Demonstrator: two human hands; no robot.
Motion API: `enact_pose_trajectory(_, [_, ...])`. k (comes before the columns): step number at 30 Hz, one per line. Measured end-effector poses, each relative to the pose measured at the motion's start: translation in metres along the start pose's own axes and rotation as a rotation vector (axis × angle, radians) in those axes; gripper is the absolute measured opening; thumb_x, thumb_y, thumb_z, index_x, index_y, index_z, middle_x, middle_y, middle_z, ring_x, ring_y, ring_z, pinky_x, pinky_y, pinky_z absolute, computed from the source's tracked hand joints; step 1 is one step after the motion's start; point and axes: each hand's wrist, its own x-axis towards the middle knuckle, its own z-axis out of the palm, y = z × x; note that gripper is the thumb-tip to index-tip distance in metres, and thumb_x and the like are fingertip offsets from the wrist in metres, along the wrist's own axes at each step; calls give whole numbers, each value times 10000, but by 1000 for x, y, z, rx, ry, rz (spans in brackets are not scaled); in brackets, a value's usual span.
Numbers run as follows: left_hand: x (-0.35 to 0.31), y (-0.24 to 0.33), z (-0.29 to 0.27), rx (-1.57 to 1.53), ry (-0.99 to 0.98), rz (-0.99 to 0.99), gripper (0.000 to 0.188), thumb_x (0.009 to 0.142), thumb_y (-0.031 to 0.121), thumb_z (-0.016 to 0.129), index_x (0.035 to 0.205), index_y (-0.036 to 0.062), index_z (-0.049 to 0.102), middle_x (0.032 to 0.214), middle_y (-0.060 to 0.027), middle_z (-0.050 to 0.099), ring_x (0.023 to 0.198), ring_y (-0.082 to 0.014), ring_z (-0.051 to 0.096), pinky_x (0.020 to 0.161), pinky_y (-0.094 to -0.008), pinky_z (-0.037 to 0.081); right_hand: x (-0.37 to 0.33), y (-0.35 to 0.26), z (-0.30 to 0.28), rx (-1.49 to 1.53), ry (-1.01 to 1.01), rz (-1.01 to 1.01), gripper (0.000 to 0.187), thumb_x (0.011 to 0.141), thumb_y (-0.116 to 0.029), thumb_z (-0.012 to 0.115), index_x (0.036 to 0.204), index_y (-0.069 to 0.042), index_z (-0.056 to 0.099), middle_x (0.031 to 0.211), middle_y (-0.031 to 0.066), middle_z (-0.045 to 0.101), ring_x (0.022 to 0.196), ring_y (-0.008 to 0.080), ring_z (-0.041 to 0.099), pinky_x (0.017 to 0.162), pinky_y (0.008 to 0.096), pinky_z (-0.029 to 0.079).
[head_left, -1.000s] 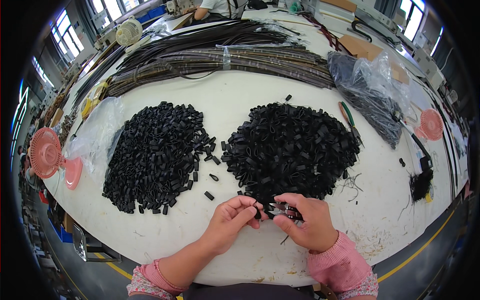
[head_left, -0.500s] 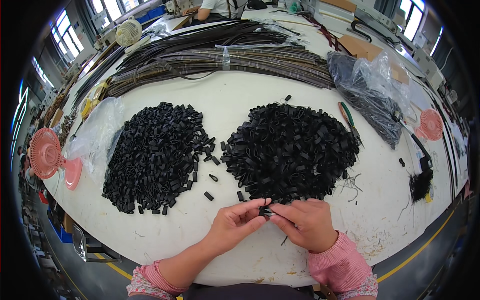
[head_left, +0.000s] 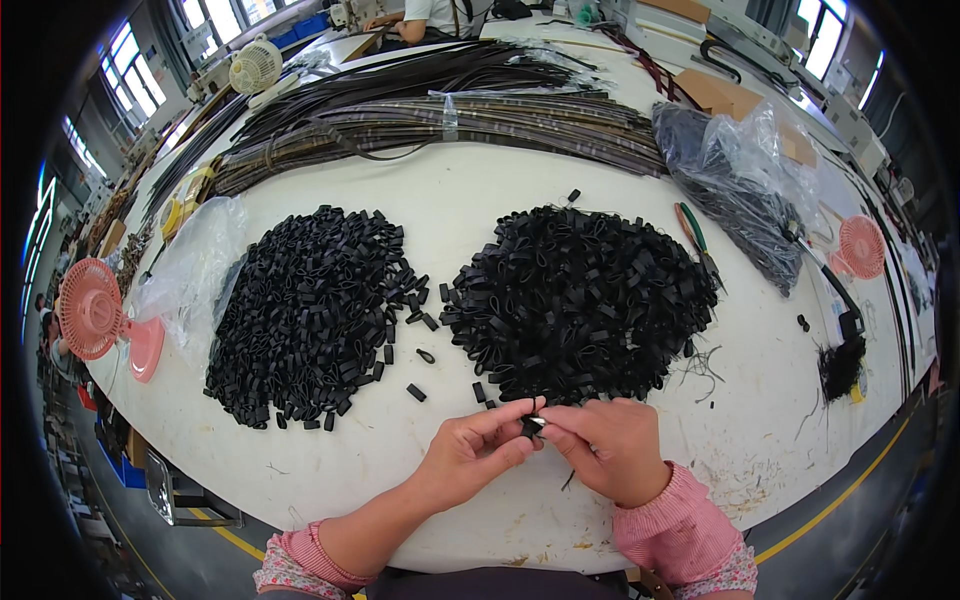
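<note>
Head view: left hand [head_left: 462, 452] pinches a black loop [head_left: 530, 428], right hand [head_left: 618, 450] grips snips [head_left: 539, 421], ideally angled clear of the fingertips [head_left: 518, 448].

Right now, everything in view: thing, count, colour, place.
Fabric loop piles: 2, black, left and centre-right
Stray loops: several, black, around piles
Held loop: 1, black, lower centre
Thread snips: 1, silver tips, lower centre
Strap bundles: 2+, black and grey-brown, far side
Plastic bags: 2+, clear, left and right
Fans: 3, two pink, left and right; one cream, upper left
Handled tool: 1, green and orange, right
Thread tuft: 1, black, right
Table: 1, white, centre
Co-worker: 1+, white top, top centre
Left hand, right hand: 2, pink cuffs, lower centre
</note>
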Motion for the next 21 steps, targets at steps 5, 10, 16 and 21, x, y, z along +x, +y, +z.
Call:
enact_pose_trajectory(5, [1,3,-5,-331,-84,-80,465,1023,81,484,1482,57,421,1029,-48,672,842,-96,559,823,-255,481,3,-3,-9,368,-45,288,177,888,-208,705,1013,-83,712,807,55,719,615,180,665,550,273,496])
enact_pose_trajectory(10, [3,3,-8,-522,-180,-127,464,1034,87,436,1495,61,398,1074,-69,653,859,-114,554,848,-272,475,1,-1,-4,409,-146,301,207,903,-236,691,1022,-68,713,843,77,732,679,190,702,597,274,535])
enact_pose_trajectory(16, [2,3,-8,-540,-226,-156,468,1032,84,436,1498,58,393,1065,-70,652,843,-114,552,818,-268,472,-1,1,2,408,-115,215,174,889,-217,699,1012,-95,719,780,45,716,605,193,666,558,292,502])
enact_pose_trajectory(21, [3,3,-9,-491,-247,-185,480,1026,83,442,1503,69,390,1027,-70,664,818,-107,549,791,-258,467,-1,5,-1,224,-194,127,132,873,-207,712,971,-120,722,700,20,677,542,196,622,519,304,463])
